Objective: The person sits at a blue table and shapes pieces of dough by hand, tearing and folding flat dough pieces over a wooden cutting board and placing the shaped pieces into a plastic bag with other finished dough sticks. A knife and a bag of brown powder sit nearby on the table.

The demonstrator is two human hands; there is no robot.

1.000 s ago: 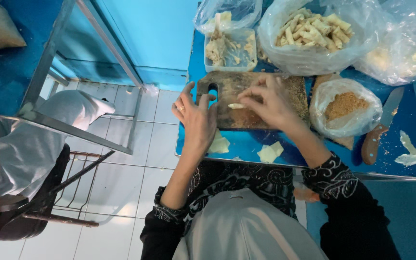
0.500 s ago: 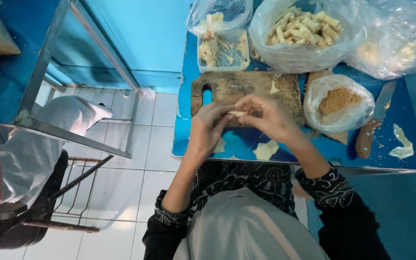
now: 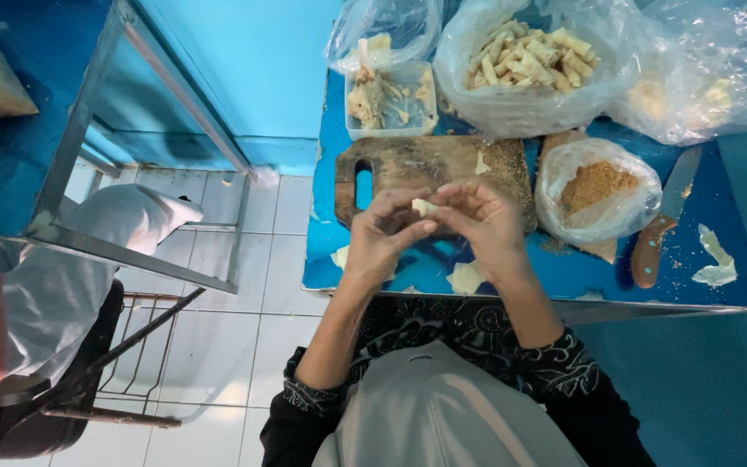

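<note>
Blue table (image 3: 737, 285) carried everything. Clear bag of pale rolled sticks (image 3: 529, 60) sat at far edge; wooden cutting board (image 3: 430, 169) lay just below it. Bag of brown crumbs (image 3: 598, 186) beside board; brown-handled knife (image 3: 663, 229) further right. Left hand (image 3: 382, 238) and right hand (image 3: 482, 220) met above board's near edge, fingers curled, together pinching small pale dough piece (image 3: 424, 207).

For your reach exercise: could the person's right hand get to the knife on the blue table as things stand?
Probably yes. The knife lies uncovered on the table, on the right hand's own side; only the bag of crumbs sits between. But that hand is busy pinching a small pale piece.
</note>
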